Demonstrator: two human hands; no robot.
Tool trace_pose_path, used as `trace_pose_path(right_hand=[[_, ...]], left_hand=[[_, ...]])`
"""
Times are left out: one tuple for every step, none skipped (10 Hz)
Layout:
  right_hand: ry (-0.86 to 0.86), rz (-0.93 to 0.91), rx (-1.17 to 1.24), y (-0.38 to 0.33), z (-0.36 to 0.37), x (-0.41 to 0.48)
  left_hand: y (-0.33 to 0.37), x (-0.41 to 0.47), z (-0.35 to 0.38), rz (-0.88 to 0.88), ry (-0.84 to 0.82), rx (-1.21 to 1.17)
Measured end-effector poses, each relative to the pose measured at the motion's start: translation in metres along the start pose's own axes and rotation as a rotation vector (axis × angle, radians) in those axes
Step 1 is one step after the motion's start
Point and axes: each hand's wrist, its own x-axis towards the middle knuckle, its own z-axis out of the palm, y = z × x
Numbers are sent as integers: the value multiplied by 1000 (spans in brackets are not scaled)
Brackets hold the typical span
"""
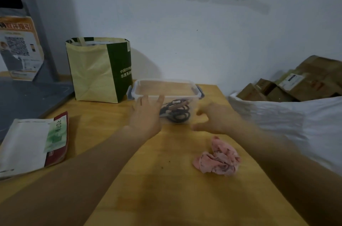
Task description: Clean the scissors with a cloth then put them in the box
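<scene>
A clear plastic box [166, 88] with grey clips stands at the far side of the wooden table [166, 188]. Dark-handled scissors [177, 112] lie inside it, seen through the wall. My left hand [146, 114] rests with spread fingers against the box's near left side. My right hand [214, 118] hovers, blurred, by the box's near right corner with fingers apart and nothing in it. A crumpled pink cloth [218, 159] lies on the table, nearer to me and below my right hand.
A yellow and green bag [96, 70] stands left of the box. A book or packet [31, 142] lies at the table's left edge. At the right, a white sack [288, 120] holds cardboard boxes [296, 85]. A wall is behind.
</scene>
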Motion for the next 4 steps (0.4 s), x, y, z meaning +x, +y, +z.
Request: trace_pose_path(right_hand=[[-252, 114, -91, 11, 20, -39], [-319, 97, -90, 2, 39, -50], [-165, 92, 159, -15, 39, -35], [68, 95, 501, -30, 25, -16]], left_hand=[[1, -16, 4, -27, -15, 33], [6, -30, 7, -44, -75, 46], [4, -40, 6, -46, -65, 33], [2, -44, 0, -63, -67, 7]])
